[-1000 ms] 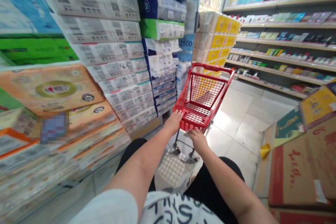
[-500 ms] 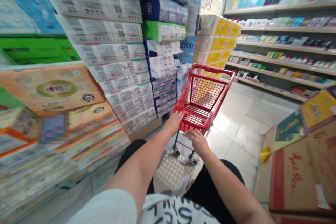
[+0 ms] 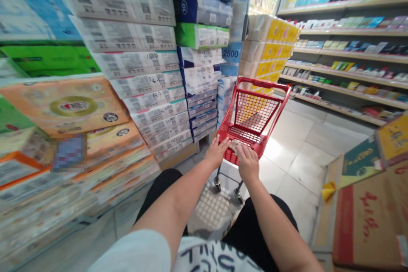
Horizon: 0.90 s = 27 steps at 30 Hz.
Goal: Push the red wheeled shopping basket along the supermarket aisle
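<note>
Both hands rest on the near rim of the red cart (image 3: pixel 251 114), at centre frame on the tiled floor (image 3: pixel 296 144). The right hand (image 3: pixel 248 163) has moved up from below the rim and now lies beside the left hand (image 3: pixel 217 151). Fingers are loosely curled over the rim; the stacked tissue packs (image 3: pixel 143 76) remain at left.

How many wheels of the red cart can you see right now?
2. Both sit under the near end of the red cart: one below the left hand, one below the right hand. The front wheels are hidden by the basket.
</note>
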### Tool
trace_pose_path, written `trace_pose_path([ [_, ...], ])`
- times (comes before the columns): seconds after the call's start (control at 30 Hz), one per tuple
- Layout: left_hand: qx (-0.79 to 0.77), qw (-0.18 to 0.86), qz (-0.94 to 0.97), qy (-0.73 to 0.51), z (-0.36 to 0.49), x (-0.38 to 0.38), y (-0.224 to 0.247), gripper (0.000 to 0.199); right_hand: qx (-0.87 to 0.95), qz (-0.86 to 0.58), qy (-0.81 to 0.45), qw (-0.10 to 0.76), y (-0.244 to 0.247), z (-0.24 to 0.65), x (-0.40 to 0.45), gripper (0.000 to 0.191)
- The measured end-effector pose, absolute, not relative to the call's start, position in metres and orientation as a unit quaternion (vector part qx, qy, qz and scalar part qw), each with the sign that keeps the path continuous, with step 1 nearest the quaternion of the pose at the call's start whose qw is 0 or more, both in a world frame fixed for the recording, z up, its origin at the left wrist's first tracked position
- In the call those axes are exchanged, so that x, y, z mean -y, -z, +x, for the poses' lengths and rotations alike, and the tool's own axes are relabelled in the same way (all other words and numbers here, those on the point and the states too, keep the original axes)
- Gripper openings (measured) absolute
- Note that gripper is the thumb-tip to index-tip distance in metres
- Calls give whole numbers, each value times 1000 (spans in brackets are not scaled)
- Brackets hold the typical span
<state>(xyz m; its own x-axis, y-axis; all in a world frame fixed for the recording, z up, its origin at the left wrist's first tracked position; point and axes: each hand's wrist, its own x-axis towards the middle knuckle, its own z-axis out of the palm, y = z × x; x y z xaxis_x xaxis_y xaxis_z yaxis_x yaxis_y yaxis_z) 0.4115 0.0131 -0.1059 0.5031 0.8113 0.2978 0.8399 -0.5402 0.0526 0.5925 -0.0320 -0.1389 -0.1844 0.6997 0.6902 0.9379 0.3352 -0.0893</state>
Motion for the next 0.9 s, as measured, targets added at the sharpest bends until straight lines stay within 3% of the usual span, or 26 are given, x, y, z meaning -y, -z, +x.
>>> trace_pose_path([
  [0.33, 482, 41, -866, 129, 419, -13, 103, 60, 796, -476, 235, 292, 148, 591, 32, 51],
  [0.7, 490, 2, -862, 131, 419, -13, 103, 68, 724, -534, 229, 371, 154, 606, 19, 46],
  [0.9, 493, 14, -859, 141, 416, -12, 103, 61, 841, -391, 236, 290, 167, 591, 26, 39],
])
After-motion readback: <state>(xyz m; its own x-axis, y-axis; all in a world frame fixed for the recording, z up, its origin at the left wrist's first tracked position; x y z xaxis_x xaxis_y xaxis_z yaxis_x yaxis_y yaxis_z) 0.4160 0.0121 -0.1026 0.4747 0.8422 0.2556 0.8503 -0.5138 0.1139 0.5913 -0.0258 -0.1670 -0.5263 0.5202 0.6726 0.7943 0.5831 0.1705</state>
